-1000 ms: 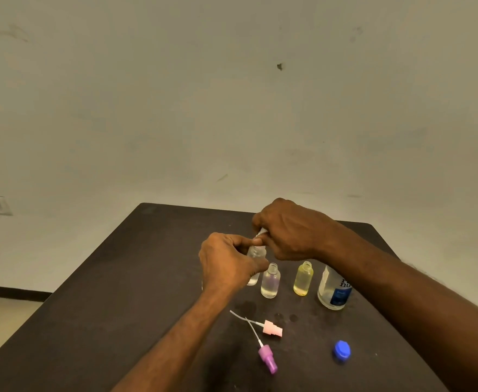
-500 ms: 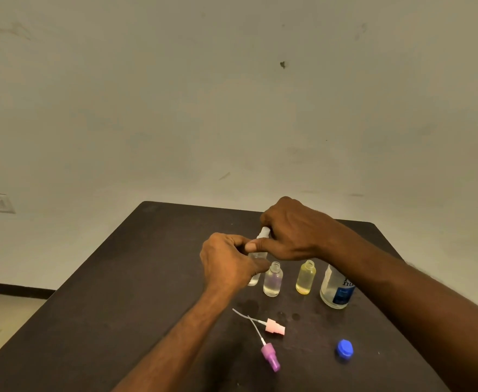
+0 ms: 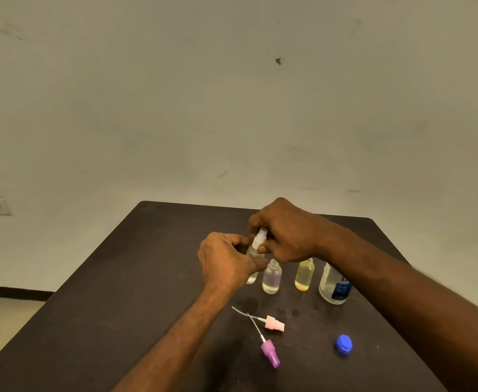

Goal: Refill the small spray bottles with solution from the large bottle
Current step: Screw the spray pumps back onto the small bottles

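I see three small bottles upright beside the large bottle, mid-tabletop toward its right edge; two stand uncapped.

Both hands meet over the table's middle, fingers curled.

The left hand comes up from the lower middle on a bare forearm, back toward the camera, with fingers and thumb curled round the bottle it holds upright. The right hand comes in from the lower right on a long bare forearm, knuckles up, and sits just above and beside the left; its thumb and fingers pinch the white sprayer on that bottle's top.
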